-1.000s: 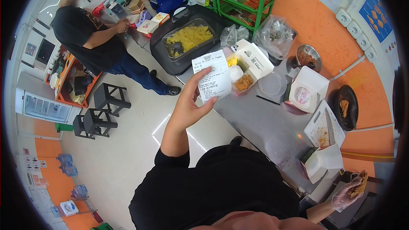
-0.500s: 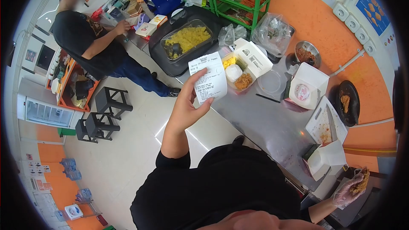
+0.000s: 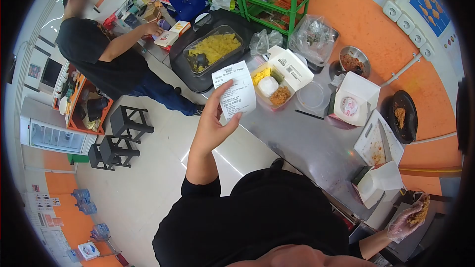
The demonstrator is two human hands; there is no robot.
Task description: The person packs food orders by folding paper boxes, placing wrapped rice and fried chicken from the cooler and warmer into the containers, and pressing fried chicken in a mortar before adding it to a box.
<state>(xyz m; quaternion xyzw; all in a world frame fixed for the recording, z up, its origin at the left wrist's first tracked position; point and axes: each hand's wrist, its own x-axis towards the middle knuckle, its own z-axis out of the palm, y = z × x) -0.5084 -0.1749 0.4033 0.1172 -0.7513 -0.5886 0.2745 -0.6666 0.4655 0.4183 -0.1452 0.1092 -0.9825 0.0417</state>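
Held up in front of me is a printed paper receipt (image 3: pixel 236 91), pinched between the thumb and fingers of my left hand (image 3: pixel 210 121). Far to the right, my right hand (image 3: pixel 403 222) wears a clear plastic glove and grips a piece of fried chicken (image 3: pixel 420 211). Close to that hand stands an open box (image 3: pixel 388 183) with a white mound inside. Beyond the receipt, another open meal box (image 3: pixel 292 66) holds white rice (image 3: pixel 267 86), fried chicken, and something yellow. A third open box (image 3: pixel 354 96) has a round wrapped item in it.
A steel counter (image 3: pixel 302 136) runs diagonally, bearing a cutting board with a knife (image 3: pixel 378 141), a black mortar (image 3: pixel 403 116), a steel bowl (image 3: pixel 355 59) and a tub of yellow rice (image 3: pixel 215 49). Green racks (image 3: pixel 274 5) stand behind. A person (image 3: pixel 99 54) works at left near black stools (image 3: pixel 129 121).
The receipt and my left hand have shifted slightly left in view. The other person's arm has reached farther out toward the box beside them. My right hand keeps the chicken, almost still.
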